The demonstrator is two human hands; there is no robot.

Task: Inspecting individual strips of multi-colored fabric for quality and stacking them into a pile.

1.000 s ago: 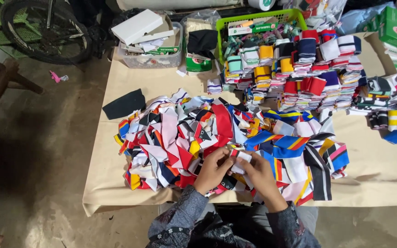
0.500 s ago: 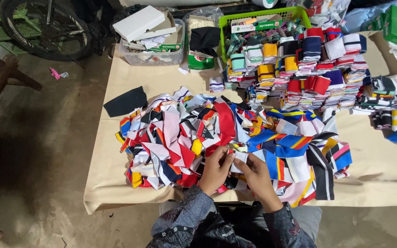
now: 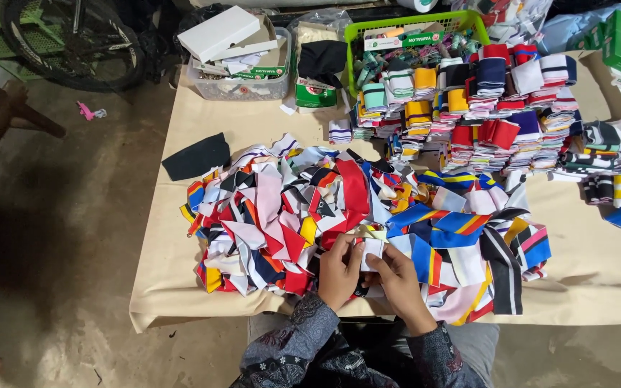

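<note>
Basically both hands pinch one white fabric piece (image 3: 372, 251) at the near edge of the scrap pile (image 3: 282, 208): left hand (image 3: 339, 271) closed on its left side, right hand (image 3: 399, 276) on its right.

Even bright overhead light, soft shadows, sharp focus, slight edge distortion.

Only one view: head cam, sitting above the person, looking steeply down & forward over the table (image 3: 181, 302). Both hands are sitting low-centre, close to the lens; beyond the grip the view is taking in the whole tabletop, w/ bare floor (image 3: 52, 237) showing left of the grip.
</note>
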